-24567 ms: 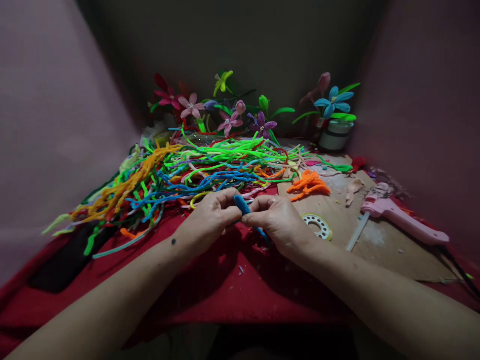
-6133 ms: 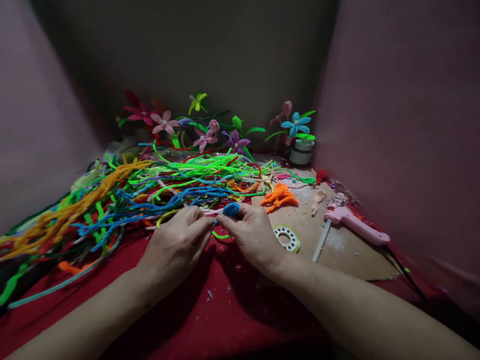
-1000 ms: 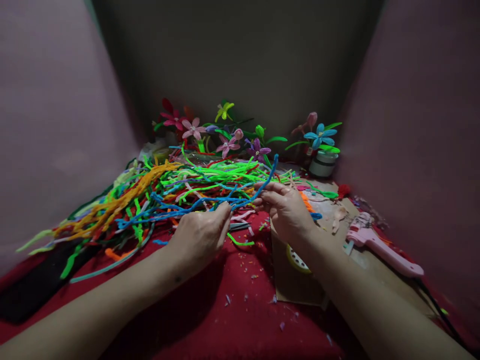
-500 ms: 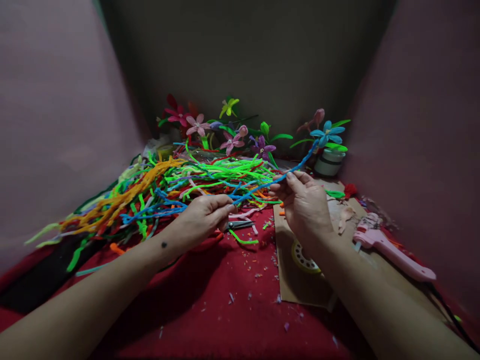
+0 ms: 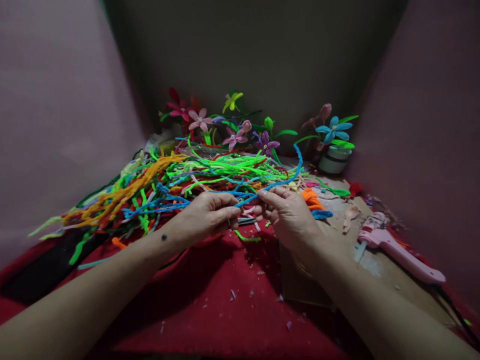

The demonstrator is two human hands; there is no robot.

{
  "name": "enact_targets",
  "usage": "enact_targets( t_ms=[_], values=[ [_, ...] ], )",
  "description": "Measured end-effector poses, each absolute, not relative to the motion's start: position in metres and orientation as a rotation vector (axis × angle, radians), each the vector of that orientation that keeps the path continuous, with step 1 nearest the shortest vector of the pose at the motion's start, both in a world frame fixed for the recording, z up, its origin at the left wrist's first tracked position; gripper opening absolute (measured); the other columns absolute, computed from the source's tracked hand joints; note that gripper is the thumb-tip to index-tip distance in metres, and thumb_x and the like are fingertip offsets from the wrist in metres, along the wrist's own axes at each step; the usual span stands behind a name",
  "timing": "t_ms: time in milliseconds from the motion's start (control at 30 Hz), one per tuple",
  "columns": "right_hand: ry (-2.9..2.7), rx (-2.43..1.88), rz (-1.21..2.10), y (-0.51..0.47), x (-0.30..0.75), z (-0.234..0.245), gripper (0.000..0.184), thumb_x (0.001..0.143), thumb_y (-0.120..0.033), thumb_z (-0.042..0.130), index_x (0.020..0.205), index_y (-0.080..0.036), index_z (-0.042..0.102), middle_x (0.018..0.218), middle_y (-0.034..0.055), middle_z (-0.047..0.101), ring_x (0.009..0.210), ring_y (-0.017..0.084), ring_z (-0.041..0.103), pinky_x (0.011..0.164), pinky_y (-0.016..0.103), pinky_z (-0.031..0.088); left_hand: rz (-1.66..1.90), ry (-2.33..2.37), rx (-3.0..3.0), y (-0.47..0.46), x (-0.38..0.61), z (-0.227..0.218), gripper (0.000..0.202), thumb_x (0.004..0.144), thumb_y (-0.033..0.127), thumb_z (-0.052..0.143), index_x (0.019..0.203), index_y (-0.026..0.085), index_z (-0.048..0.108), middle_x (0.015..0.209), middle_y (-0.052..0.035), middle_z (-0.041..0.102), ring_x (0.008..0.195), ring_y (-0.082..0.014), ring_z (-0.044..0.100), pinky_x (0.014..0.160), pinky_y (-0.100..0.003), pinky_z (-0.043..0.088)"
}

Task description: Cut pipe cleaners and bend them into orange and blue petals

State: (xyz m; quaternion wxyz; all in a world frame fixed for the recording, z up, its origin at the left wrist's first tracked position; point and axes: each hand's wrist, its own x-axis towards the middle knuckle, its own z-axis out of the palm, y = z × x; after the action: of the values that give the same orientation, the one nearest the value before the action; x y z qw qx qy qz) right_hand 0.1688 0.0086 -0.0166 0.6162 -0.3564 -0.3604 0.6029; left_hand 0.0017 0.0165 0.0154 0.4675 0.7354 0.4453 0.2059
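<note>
A long blue pipe cleaner [image 5: 288,179] runs between both hands and curls up to the right. My left hand [image 5: 210,216] pinches its near end, fingers closed. My right hand [image 5: 288,217] pinches it a little further along, thumb and fingers together. Just behind the hands lies a big heap of pipe cleaners [image 5: 180,182] in green, blue, orange and yellow. Scissors [image 5: 245,221] lie on the red cloth between the hands, partly hidden.
Finished pipe-cleaner flowers [image 5: 232,132] stand along the back, and a blue one in a white pot [image 5: 333,157]. A cardboard sheet [image 5: 378,260] on the right bears a pink glue gun [image 5: 397,247], orange [image 5: 311,196] and blue [image 5: 321,214] made pieces. Scraps dot the red cloth [image 5: 225,310].
My right hand has slid back along the blue pipe cleaner toward my left hand, and the free end has dropped and curled. My left hand has stayed nearly still.
</note>
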Motion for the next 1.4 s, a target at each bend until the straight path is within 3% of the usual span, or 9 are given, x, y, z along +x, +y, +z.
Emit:
enact_targets(
  t_ms=[167,367,600,767,1000,1133,1300,1400],
  values=[
    [-0.873,-0.757,1.41,0.008,0.17,-0.017,0.014,0.066,-0.021,0.069,0.064,-0.014,0.056,0.057,0.0006,0.063,0.047,0.011,0.059,0.043,0.02,0.047,0.584,1.066,1.841,0.014,0.002,0.016,0.024,0.082,0.028,0.05,0.066,0.012,0.059,0.052,0.0045,0.047,0.046,-0.0049,0.035,0.045,-0.019,0.027],
    [-0.965,-0.769,1.486,0.004,0.165,-0.022,0.015,0.064,-0.023,0.071,0.067,-0.013,0.06,0.06,-0.0003,0.063,0.05,0.01,0.059,0.049,0.023,0.046,0.667,1.017,1.869,0.014,0.003,0.011,0.02,0.08,0.026,0.052,0.068,0.013,0.061,0.061,0.0018,0.057,0.059,-0.0086,0.049,0.058,-0.02,0.039],
    [-0.968,-0.808,1.459,0.002,0.163,-0.019,0.011,0.065,-0.016,0.069,0.066,-0.014,0.058,0.058,-0.0034,0.058,0.05,0.008,0.054,0.051,0.022,0.044,0.765,1.077,1.962,0.007,0.005,0.011,0.017,0.078,0.024,0.053,0.072,0.015,0.064,0.059,0.0031,0.054,0.057,-0.0082,0.047,0.052,-0.018,0.036],
    [-0.967,-0.8,1.485,0.002,0.164,-0.02,0.009,0.065,-0.015,0.067,0.066,-0.015,0.058,0.057,-0.0032,0.057,0.049,0.009,0.053,0.05,0.024,0.044,0.77,1.052,1.921,0.002,0.006,0.011,0.02,0.081,0.024,0.049,0.066,0.015,0.059,0.054,0.0051,0.049,0.048,-0.0062,0.04,0.045,-0.017,0.032],
    [-0.975,-0.739,1.537,0.002,0.166,-0.019,0.007,0.066,-0.017,0.066,0.067,-0.015,0.059,0.058,-0.002,0.061,0.051,0.01,0.056,0.053,0.023,0.044,0.673,1.017,1.783,0.001,0.007,0.015,0.024,0.082,0.027,0.049,0.061,0.015,0.053,0.052,0.0043,0.05,0.046,-0.0065,0.044,0.045,-0.017,0.034],
    [-1.049,-0.752,1.522,0.0,0.166,-0.018,0.006,0.067,-0.017,0.065,0.068,-0.015,0.06,0.057,-0.0022,0.06,0.051,0.009,0.056,0.051,0.021,0.044,0.621,0.98,1.725,0.005,0.005,0.015,0.028,0.083,0.034,0.05,0.063,0.015,0.055,0.05,0.004,0.05,0.044,-0.0063,0.041,0.042,-0.017,0.03],
    [-1.053,-0.772,1.475,-0.002,0.169,-0.012,0.005,0.067,-0.016,0.065,0.069,-0.014,0.06,0.058,-0.0012,0.062,0.051,0.009,0.057,0.05,0.021,0.045,0.695,0.984,1.823,0.019,-0.009,0.026,0.03,0.085,0.037,0.047,0.071,0.015,0.061,0.065,0.0006,0.06,0.057,-0.0085,0.052,0.055,-0.019,0.041],
    [-0.993,-0.765,1.453,-0.001,0.172,-0.009,0.009,0.067,-0.018,0.065,0.066,-0.015,0.057,0.053,-0.001,0.06,0.048,0.012,0.057,0.042,0.022,0.043,0.607,1.067,1.932,0.029,-0.023,0.031,0.024,0.082,0.037,0.051,0.08,0.016,0.062,0.067,0.0001,0.061,0.06,-0.0107,0.054,0.055,-0.02,0.041]
  ],
)
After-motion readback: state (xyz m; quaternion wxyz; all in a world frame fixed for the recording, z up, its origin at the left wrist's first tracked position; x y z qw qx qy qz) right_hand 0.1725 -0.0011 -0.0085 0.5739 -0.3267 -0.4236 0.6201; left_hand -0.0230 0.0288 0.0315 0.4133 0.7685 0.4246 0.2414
